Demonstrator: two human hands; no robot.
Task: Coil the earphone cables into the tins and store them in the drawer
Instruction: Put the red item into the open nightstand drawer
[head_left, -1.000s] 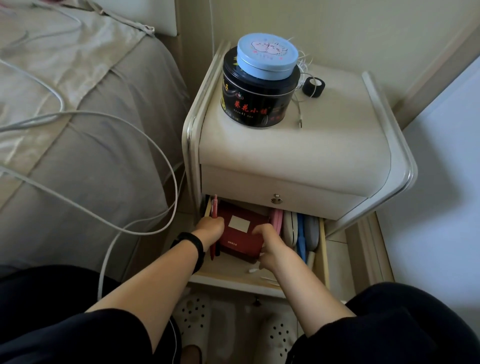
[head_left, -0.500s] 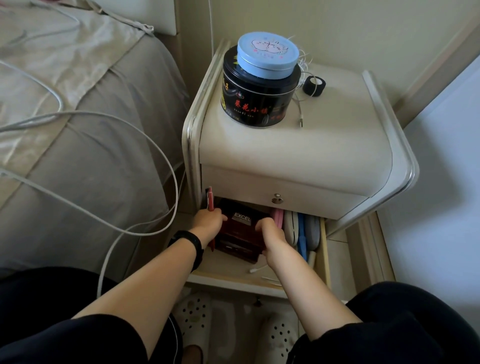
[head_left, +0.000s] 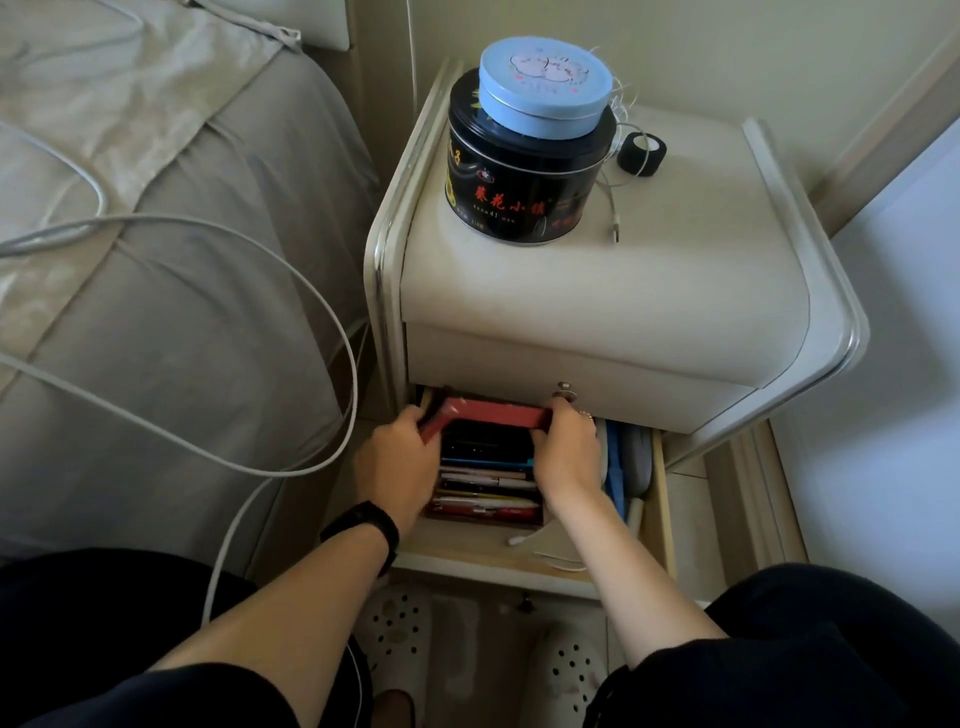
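A small light-blue tin (head_left: 544, 85) sits on top of a larger black tin (head_left: 522, 179) on the cream nightstand (head_left: 649, 291). White earphone cable (head_left: 612, 205) lies behind and to the right of the tins, its plug end on the top. Below, the lower drawer (head_left: 483, 551) stands pulled out. My left hand (head_left: 400, 467) and my right hand (head_left: 566, 457) grip the two ends of a red lid (head_left: 493, 415), tilted up over a box (head_left: 488, 483) of pens and flat items inside the drawer.
A black tape roll (head_left: 641, 154) sits right of the tins. A bed (head_left: 156, 260) with thick white cables (head_left: 291, 457) looping over its side lies to the left. Blue and white items (head_left: 626, 467) fill the drawer's right side. White clogs (head_left: 400, 634) are on the floor below.
The red box was shut and held at its sides. Both hands have moved deeper into the drawer and lifted its red lid up and back, baring the pens inside.
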